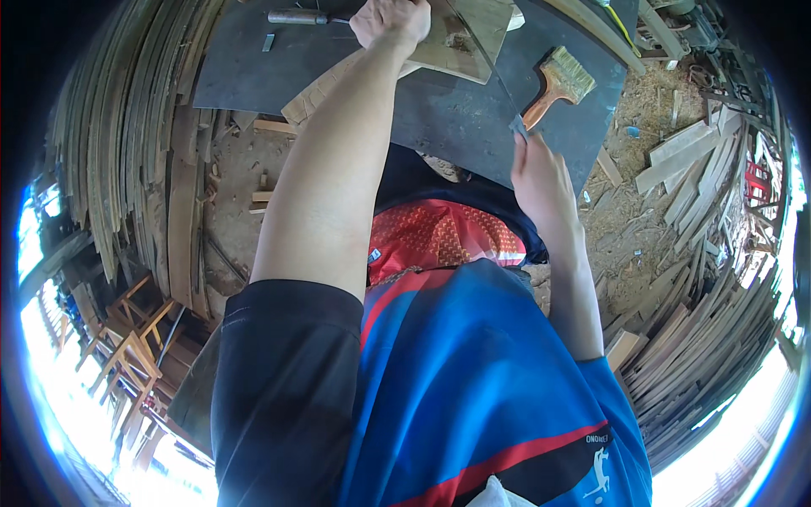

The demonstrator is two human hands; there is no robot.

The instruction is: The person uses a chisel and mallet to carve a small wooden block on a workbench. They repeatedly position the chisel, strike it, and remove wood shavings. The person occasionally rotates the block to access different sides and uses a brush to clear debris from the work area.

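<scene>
My left hand (391, 20) is closed, knuckles up, on a pale wooden board (448, 52) at the table's far side; its fingertips are hidden. In my right hand (543, 179) is the grey end of a long thin blade (492, 72), which slants away to the far left across the board. Close beside that hand lies a flat paintbrush (559, 84) with a wooden handle and pale bristles. A curved wooden piece (317, 97) sits partly under my left forearm. Left of my left hand is a wooden-handled tool (297, 16) with a thin metal shaft.
The dark tabletop (253, 72) carries a small metal piece (268, 42). Tall stacks of wooden strips (127, 118) stand at the left, with wooden frames (135, 346) nearer. Loose planks (688, 152) and piled strips (710, 338) cover the right-hand ground, among shavings.
</scene>
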